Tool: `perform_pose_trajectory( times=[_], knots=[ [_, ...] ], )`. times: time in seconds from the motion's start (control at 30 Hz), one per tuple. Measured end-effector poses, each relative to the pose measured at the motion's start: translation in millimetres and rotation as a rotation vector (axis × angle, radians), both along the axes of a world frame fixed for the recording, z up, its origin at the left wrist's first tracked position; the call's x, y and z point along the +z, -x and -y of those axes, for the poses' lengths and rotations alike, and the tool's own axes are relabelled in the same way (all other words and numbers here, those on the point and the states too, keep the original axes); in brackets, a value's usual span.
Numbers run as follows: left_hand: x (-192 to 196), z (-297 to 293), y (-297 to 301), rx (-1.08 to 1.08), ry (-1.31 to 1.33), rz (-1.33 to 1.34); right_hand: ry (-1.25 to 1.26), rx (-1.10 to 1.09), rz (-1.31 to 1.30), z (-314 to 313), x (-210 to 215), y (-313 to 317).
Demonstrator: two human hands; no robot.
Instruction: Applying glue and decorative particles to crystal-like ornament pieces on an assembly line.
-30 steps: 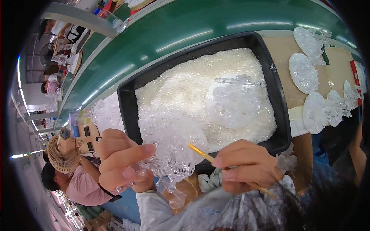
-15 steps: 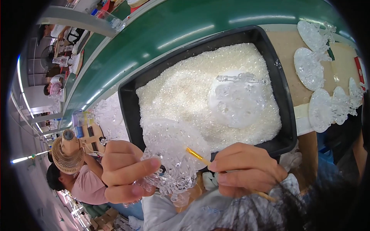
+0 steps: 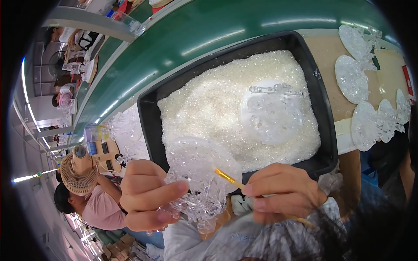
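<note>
My left hand (image 3: pixel 150 198) is closed around a clear plastic ornament with a round disc base (image 3: pixel 204 163); its molded figures point down toward me. In my right hand (image 3: pixel 285 191) is a thin paintbrush (image 3: pixel 227 175) with a gold ferrule, pinched between thumb and fingers. The brush tip is at the ornament's disc, though I cannot tell whether it touches. Beyond both hands a black tray (image 3: pixel 325 111) holds a heap of clear glittery granules (image 3: pixel 204 104). Another clear disc piece (image 3: pixel 272 115) lies on the granules at the right.
Several finished-looking clear disc ornaments (image 3: pixel 352 80) stand on the brown board (image 3: pixel 326 52) at right. A green work surface (image 3: pixel 191 41) runs behind the tray. At left are a beige fan (image 3: pixel 79 172), a person in a pink top (image 3: pixel 104 212) and more clear pieces (image 3: pixel 124 130).
The whole view has shifted slightly, so everything sits a little farther right. Both hands keep their holds on the ornament and the paintbrush.
</note>
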State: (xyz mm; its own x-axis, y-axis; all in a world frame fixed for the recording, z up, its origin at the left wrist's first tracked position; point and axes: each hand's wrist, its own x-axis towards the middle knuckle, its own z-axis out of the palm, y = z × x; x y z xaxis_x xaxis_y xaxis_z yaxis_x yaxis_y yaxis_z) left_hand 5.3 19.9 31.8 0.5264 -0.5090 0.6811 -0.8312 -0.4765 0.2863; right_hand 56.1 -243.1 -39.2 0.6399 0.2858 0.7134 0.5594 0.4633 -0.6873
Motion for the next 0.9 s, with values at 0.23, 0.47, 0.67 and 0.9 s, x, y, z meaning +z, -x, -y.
perform_pose_trajectory(
  times=[0.23, 0.47, 0.67, 0.9],
  knots=[
    [9.3, 7.0, -7.6, -0.041, -0.034, -0.091, -0.035, -0.036, 0.013, -1.7, -2.3, -1.7],
    [10.4, 0.4, -11.8, 0.015, -0.222, -0.216, 0.012, -0.023, 0.075, 16.2, -3.5, -4.3],
    [19.0, 12.4, -53.2, 0.628, 0.493, -0.054, -0.090, -0.213, 0.133, 54.1, 18.6, -3.5],
    [42.5, -22.6, -180.3, 0.940, 0.141, 0.029, 0.209, -0.355, 0.306, 77.7, 56.2, -9.1]
  ],
)
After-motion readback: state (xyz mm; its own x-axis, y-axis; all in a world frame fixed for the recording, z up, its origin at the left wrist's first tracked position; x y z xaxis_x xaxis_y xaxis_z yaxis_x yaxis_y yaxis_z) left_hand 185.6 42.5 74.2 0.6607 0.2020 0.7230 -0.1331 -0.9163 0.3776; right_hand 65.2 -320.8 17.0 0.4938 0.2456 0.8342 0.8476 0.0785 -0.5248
